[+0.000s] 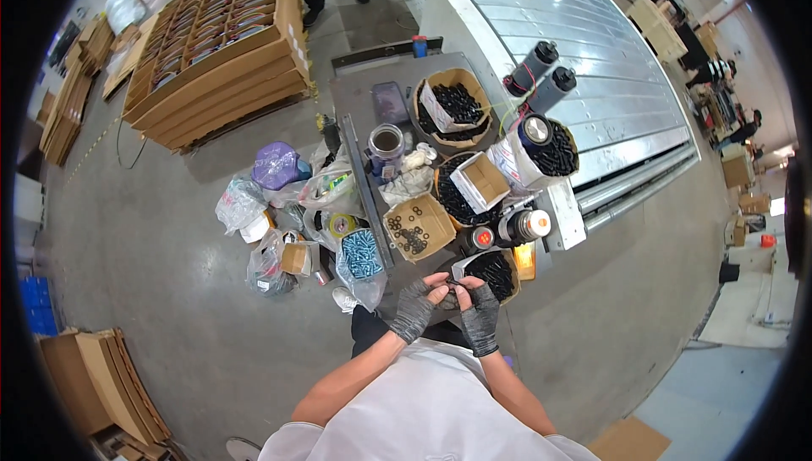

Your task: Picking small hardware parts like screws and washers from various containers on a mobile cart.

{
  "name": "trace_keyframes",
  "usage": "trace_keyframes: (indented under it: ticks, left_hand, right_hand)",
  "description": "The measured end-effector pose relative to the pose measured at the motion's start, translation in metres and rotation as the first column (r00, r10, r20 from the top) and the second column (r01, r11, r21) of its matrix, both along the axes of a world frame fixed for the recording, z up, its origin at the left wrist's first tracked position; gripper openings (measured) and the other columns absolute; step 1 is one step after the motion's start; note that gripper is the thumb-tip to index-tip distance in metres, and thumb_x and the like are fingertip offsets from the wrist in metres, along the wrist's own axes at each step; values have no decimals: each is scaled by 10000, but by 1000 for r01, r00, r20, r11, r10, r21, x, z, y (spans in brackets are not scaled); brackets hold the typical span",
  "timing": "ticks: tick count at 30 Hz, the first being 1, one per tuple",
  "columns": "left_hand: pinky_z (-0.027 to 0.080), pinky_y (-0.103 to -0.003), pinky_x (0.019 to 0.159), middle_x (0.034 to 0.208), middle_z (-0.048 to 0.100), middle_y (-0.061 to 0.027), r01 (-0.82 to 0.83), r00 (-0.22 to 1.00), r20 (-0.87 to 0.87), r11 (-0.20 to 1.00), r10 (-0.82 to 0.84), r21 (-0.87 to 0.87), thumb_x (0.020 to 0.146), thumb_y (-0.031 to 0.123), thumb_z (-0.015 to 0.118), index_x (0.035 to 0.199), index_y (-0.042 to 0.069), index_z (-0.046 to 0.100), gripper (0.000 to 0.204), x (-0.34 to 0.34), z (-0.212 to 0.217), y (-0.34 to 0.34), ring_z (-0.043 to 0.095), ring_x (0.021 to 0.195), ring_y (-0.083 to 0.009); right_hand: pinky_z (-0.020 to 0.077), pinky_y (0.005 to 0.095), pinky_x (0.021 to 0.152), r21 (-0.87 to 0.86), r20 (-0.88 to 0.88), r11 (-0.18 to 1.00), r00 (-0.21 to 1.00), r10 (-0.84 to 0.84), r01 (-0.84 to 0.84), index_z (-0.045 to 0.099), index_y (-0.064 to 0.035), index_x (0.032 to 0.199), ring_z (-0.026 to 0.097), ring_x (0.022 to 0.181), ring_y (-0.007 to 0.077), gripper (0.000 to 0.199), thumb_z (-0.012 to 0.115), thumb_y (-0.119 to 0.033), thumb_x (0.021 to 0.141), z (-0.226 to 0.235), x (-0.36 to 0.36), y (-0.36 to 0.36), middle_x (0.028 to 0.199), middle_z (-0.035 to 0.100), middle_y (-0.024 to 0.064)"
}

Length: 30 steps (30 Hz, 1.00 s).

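Both my hands, in grey fingerless gloves, meet at the table's near edge. My left hand (416, 307) and my right hand (479, 307) are closed, pinching a small dark part (453, 283) between their fingertips. Its exact kind is too small to make out. Just beyond my right hand stands a carton of black bolt-like pieces (492, 272). Ahead of my left hand lies a shallow cardboard box (434, 248) with dark ring-shaped washers in it. To its left hangs a clear bag of blue screws (361, 255).
Further back on the table (351, 93) are more boxes of black pieces (457, 104), a small open carton (480, 180), a jar (386, 141) and bottles (524, 226). A roller conveyor (634, 182) runs beyond on the right. Plastic bags (272, 262) crowd the left side.
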<state>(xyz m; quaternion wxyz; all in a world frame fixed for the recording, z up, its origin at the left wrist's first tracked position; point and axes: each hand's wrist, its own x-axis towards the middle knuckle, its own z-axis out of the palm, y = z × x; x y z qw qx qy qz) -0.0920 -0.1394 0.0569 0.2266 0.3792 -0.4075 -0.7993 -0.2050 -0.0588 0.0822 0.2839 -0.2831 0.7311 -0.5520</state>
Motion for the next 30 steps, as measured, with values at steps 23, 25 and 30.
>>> trace_keyframes:
  ticks: [23,25,30]
  left_hand:
    - [517,-252,787,985,689,-59,347,927,46,898,-372,269,886,101,670,1185,16,634,314,-20,-24,48,629,877,-111]
    - [517,-258,798,987,690,-53,393,894,180,911,-411,127,882,106,674,1187,13,633,321,-21,-27,50,633,892,-119]
    - [513,-275,819,1010,664,-69,379,907,156,919,-392,104,884,99,666,1113,2,607,256,-23,-29,61,616,932,-130]
  right_hand:
    - [486,323,810,178,148,982,988,40,-66,661,-38,1004,638,898,233,159,656,-89,854,-3,-35,85,951,664,109]
    - [487,319,801,180,80,980,994,72,-86,660,-37,1010,638,887,229,171,663,-102,852,-13,-38,91,942,663,109]
    - [497,289,737,242,281,961,958,62,-133,652,-23,1024,635,801,170,187,667,-117,863,-15,-52,98,876,667,90]
